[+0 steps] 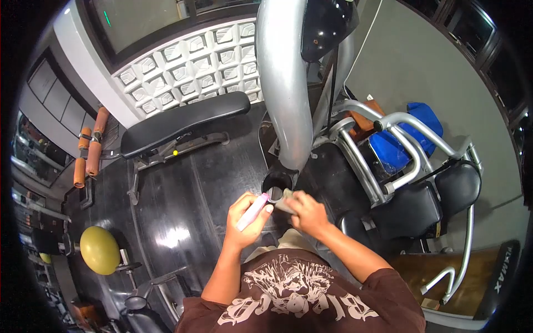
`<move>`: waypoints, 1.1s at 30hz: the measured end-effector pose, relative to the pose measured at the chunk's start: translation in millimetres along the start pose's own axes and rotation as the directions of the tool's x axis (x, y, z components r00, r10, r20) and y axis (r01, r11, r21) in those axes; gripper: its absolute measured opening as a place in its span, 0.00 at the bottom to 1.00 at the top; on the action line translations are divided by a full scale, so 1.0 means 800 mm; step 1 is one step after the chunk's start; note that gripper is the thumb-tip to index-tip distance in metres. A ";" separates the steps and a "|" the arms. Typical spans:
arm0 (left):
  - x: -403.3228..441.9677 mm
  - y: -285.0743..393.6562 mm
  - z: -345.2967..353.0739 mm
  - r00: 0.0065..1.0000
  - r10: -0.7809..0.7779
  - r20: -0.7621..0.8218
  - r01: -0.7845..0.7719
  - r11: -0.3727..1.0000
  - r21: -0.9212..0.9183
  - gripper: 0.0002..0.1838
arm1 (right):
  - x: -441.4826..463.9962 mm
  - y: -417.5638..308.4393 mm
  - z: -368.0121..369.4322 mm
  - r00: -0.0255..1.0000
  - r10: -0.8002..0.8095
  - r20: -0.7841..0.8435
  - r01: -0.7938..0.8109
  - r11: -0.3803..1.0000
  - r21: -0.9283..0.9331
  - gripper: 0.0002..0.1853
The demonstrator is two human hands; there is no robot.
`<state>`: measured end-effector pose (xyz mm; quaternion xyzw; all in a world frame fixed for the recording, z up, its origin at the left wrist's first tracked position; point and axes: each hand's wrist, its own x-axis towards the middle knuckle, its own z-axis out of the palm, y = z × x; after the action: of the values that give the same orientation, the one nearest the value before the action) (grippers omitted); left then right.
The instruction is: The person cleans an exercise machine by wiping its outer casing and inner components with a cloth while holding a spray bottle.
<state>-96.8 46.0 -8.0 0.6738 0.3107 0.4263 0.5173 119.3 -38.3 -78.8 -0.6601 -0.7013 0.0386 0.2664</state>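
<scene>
My left hand is closed around a slim pink-and-white bottle, its pink end pointing up and away from me. Beside it, my right hand grips a greyish-tan cloth, bunched in the fingers. Both hands are in front of my body, close to the dark round base of a thick silver machine column. Between the hands shows a small pale rounded part that I cannot name. Whether the cloth touches it I cannot tell.
A black padded bench stands ahead to the left. On the right are a machine with silver tubes and black pads, and a blue item. At left are a yellow-green ball and orange foam rollers.
</scene>
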 end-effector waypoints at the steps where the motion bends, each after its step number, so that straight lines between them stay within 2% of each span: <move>1: 0.000 0.000 0.001 1.000 0.001 -0.006 -0.001 1.000 0.000 0.06 | 0.015 0.004 -0.014 0.994 0.003 -0.113 -0.003 1.000 0.009 0.29; 2: 0.001 0.002 0.001 1.000 0.001 -0.011 -0.001 1.000 0.001 0.06 | 0.031 0.009 -0.023 0.974 0.009 -0.225 -0.005 1.000 0.018 0.28; 3: -0.001 0.002 0.000 1.000 -0.002 -0.015 0.002 1.000 0.003 0.06 | 0.042 0.017 -0.018 0.949 0.101 -0.299 -0.097 0.995 0.026 0.26; 4: -0.002 -0.001 0.000 1.000 0.023 -0.010 -0.023 1.000 0.017 0.06 | 0.054 0.018 -0.022 0.946 0.131 -0.297 -0.128 0.991 0.031 0.23; 6: 0.000 -0.009 -0.001 0.997 0.080 -0.001 -0.079 0.996 0.045 0.07 | 0.044 0.019 0.005 0.947 0.137 -0.291 -0.113 0.989 0.095 0.22; 8: 0.002 -0.009 -0.004 0.996 0.084 -0.006 -0.084 0.996 0.039 0.07 | 0.016 0.012 0.027 0.974 0.064 -0.215 -0.053 0.997 0.055 0.26; 10: -0.002 -0.010 -0.007 0.997 0.074 -0.019 -0.073 0.997 0.036 0.07 | -0.004 -0.015 0.020 0.996 0.060 0.061 -0.059 0.998 -0.019 0.27; 11: -0.001 -0.013 -0.009 0.997 0.068 -0.028 -0.067 0.997 0.035 0.07 | -0.004 -0.018 0.014 0.994 0.045 0.103 -0.045 0.999 -0.001 0.27; 14: -0.003 -0.020 -0.016 0.999 0.029 -0.045 -0.027 0.999 0.045 0.06 | 0.044 -0.016 -0.011 0.987 0.036 -0.158 -0.036 0.999 0.005 0.26; 15: -0.006 -0.022 -0.018 0.999 0.011 -0.048 -0.008 0.999 0.049 0.06 | 0.069 -0.022 -0.015 0.980 0.082 -0.181 -0.086 0.996 -0.014 0.25; 16: -0.006 -0.023 -0.019 0.999 0.017 -0.050 -0.014 0.998 0.057 0.06 | 0.095 -0.030 -0.021 0.982 0.034 -0.183 -0.054 0.993 -0.105 0.19; 18: -0.005 -0.024 -0.022 0.998 0.031 -0.057 -0.027 0.997 0.074 0.06 | 0.123 -0.040 0.013 0.997 0.073 -0.036 -0.081 0.923 -0.377 0.14; 20: -0.007 -0.020 -0.022 0.997 0.027 -0.079 -0.023 0.998 0.051 0.06 | 0.132 -0.050 0.054 0.996 0.065 -0.056 -0.084 0.877 -0.473 0.12; 21: -0.007 -0.018 -0.023 0.995 0.026 -0.093 -0.022 0.999 0.040 0.06 | 0.131 -0.054 0.062 0.995 0.033 -0.095 -0.073 0.885 -0.459 0.11; 25: -0.015 -0.019 -0.033 0.993 0.020 -0.115 -0.012 0.998 0.068 0.07 | 0.063 -0.059 0.108 0.991 -0.107 0.074 0.127 0.922 -0.366 0.07; 26: -0.018 -0.018 -0.035 0.991 0.018 -0.133 -0.010 0.998 0.063 0.07 | 0.048 -0.063 0.104 0.984 -0.118 0.131 0.158 0.918 -0.362 0.08; 28: -0.020 -0.016 -0.039 0.985 -0.014 -0.170 0.022 0.999 0.047 0.07 | 0.060 -0.061 0.071 0.952 -0.023 0.305 0.108 0.958 -0.264 0.09; 30: -0.025 -0.014 -0.043 0.978 -0.083 -0.191 0.089 0.996 0.024 0.06 | 0.100 -0.069 0.028 0.966 0.034 0.256 0.045 0.954 -0.295 0.11; 32: -0.024 -0.024 -0.043 0.982 -0.037 -0.184 0.048 0.997 0.053 0.07 | 0.141 -0.060 0.014 0.996 0.046 0.077 -0.020 0.950 -0.312 0.11; 33: -0.023 -0.028 -0.043 0.983 -0.013 -0.182 0.025 0.997 0.067 0.08 | 0.154 -0.049 0.021 0.995 0.045 0.092 -0.010 0.937 -0.350 0.11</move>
<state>-135.3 51.1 -30.5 0.6466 0.3775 0.4699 0.4675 78.3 78.4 -37.8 -0.7039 -0.7000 -0.0502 0.1096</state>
